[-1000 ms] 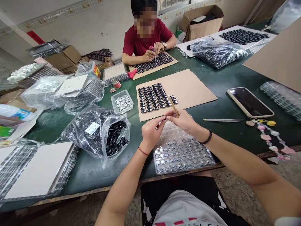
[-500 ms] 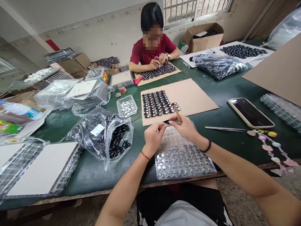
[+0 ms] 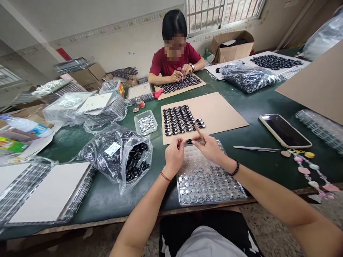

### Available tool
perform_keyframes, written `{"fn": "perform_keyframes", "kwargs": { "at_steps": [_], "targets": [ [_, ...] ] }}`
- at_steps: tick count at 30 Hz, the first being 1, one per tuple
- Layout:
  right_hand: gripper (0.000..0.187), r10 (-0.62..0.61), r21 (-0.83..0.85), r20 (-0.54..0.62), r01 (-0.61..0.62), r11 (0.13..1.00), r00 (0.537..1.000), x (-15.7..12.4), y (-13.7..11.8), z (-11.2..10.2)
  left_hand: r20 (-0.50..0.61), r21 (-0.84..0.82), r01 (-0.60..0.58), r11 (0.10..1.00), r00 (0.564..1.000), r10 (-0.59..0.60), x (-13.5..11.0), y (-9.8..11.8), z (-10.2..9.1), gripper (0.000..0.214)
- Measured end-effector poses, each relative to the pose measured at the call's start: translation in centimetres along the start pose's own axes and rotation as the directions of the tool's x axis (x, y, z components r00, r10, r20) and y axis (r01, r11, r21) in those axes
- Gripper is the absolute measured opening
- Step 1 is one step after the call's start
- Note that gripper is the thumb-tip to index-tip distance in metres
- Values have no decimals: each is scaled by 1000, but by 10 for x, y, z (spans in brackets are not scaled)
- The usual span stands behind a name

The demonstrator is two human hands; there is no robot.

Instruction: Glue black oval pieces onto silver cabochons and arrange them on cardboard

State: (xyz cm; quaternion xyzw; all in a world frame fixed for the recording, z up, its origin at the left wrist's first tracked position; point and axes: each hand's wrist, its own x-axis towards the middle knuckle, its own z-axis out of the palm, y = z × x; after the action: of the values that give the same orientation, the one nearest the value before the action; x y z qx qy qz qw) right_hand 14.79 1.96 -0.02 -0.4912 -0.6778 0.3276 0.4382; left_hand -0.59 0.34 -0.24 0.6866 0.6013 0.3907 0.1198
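Between the fingertips of both hands is a small glossy black piece (image 3: 189, 141), partly covered by the fingers. My left hand (image 3: 174, 156) is closed in a pinch on its left end. My right hand (image 3: 212, 150) is closed too; a thin wooden stick (image 3: 199, 133) slants up out of its grip, and its fingertips meet the piece's right end. Below the hands lies a clear plastic tray (image 3: 211, 200) with round pockets, several rows of which hold silvery round parts. Just beyond, rows of black oval pieces (image 3: 177, 119) sit on a brown cardboard sheet (image 3: 222, 110).
To the left are an open plastic bag (image 3: 112, 162) of black pieces and a clear box (image 3: 137, 125) of small silvery parts. Tweezers (image 3: 255, 148) and a phone (image 3: 285, 130) lie right. Across the table a co-worker (image 3: 174, 60) handles black pieces on another cardboard sheet.
The black piece now lies more level between my fingertips, and the stick leans further left. My hands stay in nearly the same place. The view has shifted slightly.
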Motion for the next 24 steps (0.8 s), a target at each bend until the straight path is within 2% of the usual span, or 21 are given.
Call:
{"fn": "perform_keyframes", "kwargs": {
  "at_steps": [3,8,15,21,24],
  "targets": [
    [13,1,15,-5,-1,1000,1000,0,1,0,-5,-34,-25,999,1000,25,2,0,-3,27],
    [13,28,22,-3,-28,999,1000,1,1,0,72,17,-80,997,994,79,0,-1,1,28],
    [12,22,60,-4,-21,998,1000,2,4,0,37,124,-179,976,984,176,-2,-6,5,25],
    [13,43,49,-3,-43,998,999,2,3,1,51,138,-189,972,982,184,-2,-6,4,23],
    [13,35,44,1,-35,998,999,2,2,1,52,143,-235,962,972,229,-3,-6,3,21]
  ]
}}
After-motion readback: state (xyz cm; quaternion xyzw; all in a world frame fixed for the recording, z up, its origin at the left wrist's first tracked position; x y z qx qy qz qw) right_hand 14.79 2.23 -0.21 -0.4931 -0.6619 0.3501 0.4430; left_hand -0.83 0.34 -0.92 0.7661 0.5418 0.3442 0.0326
